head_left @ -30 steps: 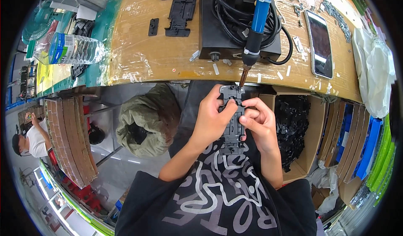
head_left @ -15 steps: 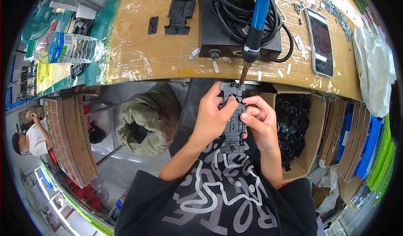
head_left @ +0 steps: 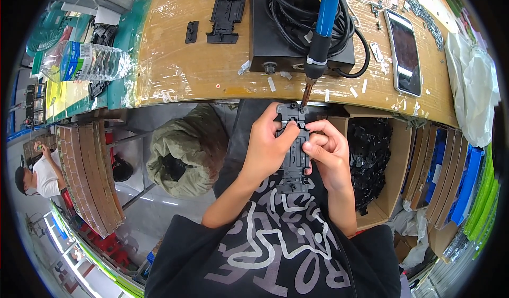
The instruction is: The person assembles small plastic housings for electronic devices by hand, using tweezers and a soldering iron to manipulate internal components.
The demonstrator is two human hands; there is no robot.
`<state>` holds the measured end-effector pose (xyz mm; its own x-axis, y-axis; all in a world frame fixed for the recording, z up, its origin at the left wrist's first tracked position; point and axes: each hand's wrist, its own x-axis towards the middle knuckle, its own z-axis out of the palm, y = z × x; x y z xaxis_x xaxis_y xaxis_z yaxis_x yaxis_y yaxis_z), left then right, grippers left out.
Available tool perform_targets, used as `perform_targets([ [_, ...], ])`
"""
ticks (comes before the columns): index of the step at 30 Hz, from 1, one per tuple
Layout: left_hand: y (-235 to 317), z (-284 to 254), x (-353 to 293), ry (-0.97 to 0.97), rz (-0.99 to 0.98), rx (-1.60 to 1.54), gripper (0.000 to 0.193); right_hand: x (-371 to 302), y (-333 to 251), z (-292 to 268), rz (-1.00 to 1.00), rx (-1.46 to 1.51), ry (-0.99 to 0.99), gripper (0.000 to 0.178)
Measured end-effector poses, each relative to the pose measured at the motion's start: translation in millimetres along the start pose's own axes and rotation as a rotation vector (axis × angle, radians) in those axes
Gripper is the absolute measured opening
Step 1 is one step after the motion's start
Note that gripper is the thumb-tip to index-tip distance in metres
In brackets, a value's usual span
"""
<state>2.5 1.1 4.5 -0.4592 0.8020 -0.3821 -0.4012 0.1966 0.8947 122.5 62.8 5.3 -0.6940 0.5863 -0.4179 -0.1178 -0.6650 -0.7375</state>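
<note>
- black plastic frame (head_left: 295,163), held lengthwise above the lap, short of the bench (head_left: 185,80)
- left hand (head_left: 268,149) grasping its left side, thumb across its face
- right hand (head_left: 331,152) grasping its right edge, fingers curled
- blue-handled iron (head_left: 319,46), tip at the frame's far end; contact i can't tell
- green sack (head_left: 185,133) left, carton (head_left: 379,216) right
- phone (head_left: 405,54) on the bench
- person (head_left: 46,173) far left
</note>
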Motion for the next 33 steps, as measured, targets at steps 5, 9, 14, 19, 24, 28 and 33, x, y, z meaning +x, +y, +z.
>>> perform_targets([
  [5,-0.1,-1.2,-1.9,-0.011,-0.014,-0.027,0.019,-1.3,1.5,0.8,0.001,0.002,-0.002,0.023],
  [9,-0.6,-1.3,-1.2,-0.006,0.000,-0.032,0.018,-0.9,1.3,1.7,0.001,0.005,0.011,0.023],
  [14,-0.8,-1.2,1.7,-0.019,0.000,-0.028,0.019,0.9,0.9,-0.5,-0.004,-0.008,0.008,0.024],
  [19,-4.3,-0.8,1.0,-0.016,0.035,-0.031,0.021,1.8,-2.2,-3.3,-0.002,-0.053,-0.021,0.024],
  [24,17.3,-29.3,-11.1,-0.083,0.124,0.682,0.027,-6.1,0.9,-34.8,0.020,-0.158,0.020,0.025],
  [28,104.3,-55.2,-35.0,0.026,0.790,0.636,0.035,-1.6,20.6,-105.6,-0.076,-0.180,0.420,0.027],
  [33,196.1,-99.2,-91.4,0.201,1.725,0.778,0.081,28.3,84.9,-252.9,-0.381,-0.313,0.921,0.024],
])
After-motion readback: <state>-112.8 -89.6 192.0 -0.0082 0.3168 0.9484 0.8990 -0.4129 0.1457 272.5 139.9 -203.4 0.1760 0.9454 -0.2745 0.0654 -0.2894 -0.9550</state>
